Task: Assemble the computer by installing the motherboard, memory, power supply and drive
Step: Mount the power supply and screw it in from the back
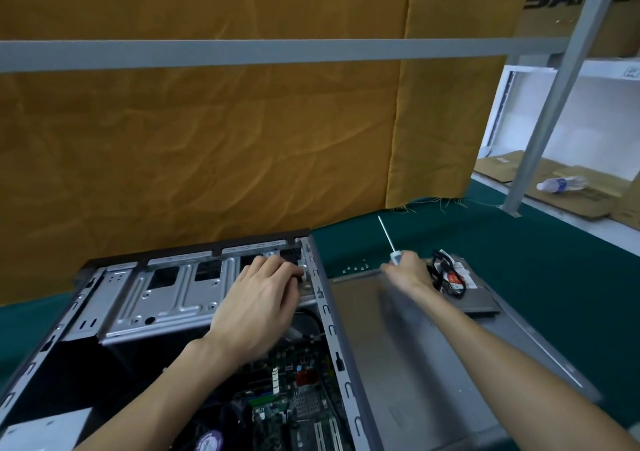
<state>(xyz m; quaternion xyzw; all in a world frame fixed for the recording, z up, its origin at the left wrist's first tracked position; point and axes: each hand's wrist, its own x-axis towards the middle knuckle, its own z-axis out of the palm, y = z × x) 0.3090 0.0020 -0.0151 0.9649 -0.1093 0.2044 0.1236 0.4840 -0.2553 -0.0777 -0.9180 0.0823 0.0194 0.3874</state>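
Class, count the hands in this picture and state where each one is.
2. The left hand reaches into the computer case near its far right corner; the right hand grips a screwdriver above the side panel.

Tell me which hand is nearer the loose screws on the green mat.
Right. The right hand, gripping the screwdriver, is just beside the screws; the left hand rests inside the case.

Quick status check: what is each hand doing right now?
Left hand: fingers curled on a dark part at the far right corner of the computer case; grip unclear.
Right hand: holding the screwdriver by its handle.
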